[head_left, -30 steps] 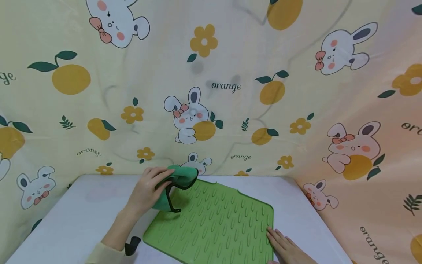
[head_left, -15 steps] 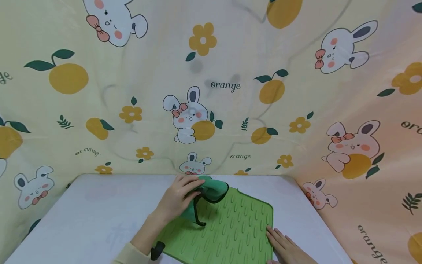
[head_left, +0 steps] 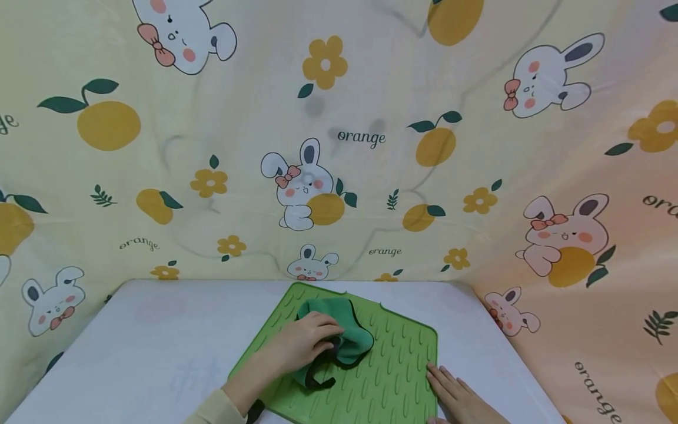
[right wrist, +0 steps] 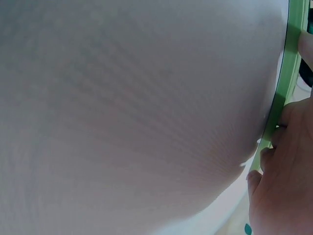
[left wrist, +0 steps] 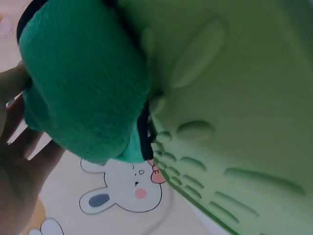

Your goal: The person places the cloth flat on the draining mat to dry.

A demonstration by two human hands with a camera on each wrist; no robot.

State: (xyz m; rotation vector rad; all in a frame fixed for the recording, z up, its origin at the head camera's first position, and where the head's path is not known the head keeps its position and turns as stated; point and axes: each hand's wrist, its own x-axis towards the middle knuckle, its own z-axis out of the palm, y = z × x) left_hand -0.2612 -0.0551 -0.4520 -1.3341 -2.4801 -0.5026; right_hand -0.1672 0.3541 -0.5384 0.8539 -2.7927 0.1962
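— Four full printings of any one word in sight?

— Yes, of "orange" [head_left: 362, 137], in dark script on the curtain [head_left: 228, 118]: two straight behind the mat [head_left: 394, 347], one behind and to its left, one slanting downward to its right. Cut short twice more: "ge" [head_left: 8, 121] well off to the mat's left, "or" [head_left: 658, 202] well off to its right.

— And printed among them?

— Rabbits [head_left: 304, 185] in pink bows, oranges [head_left: 435, 147] and flowers [head_left: 324, 63], all beyond the mat.

— Next, the left hand [head_left: 307, 341]?

— Above the mat's left half, back uppermost, fingers curled. Forearm slanting in over the mat's near left edge, with a pale sleeve [head_left: 214, 409] at that same edge.

— Grasping what?

— Gripping the cloth [head_left: 339, 315]: green, black-edged, bunched, over the left half of the mat. Fluffy in the left wrist view. Pressed down or only lightly touching the mat? Cannot tell, with the underside hidden.

— And the right hand [head_left: 466, 397]?

— Unclenched, fingers straight and together, tips resting on the mat's right edge. Thumb barely in view.

— Beneath the mat?

— White table [head_left: 175, 335], showing to its left and right.
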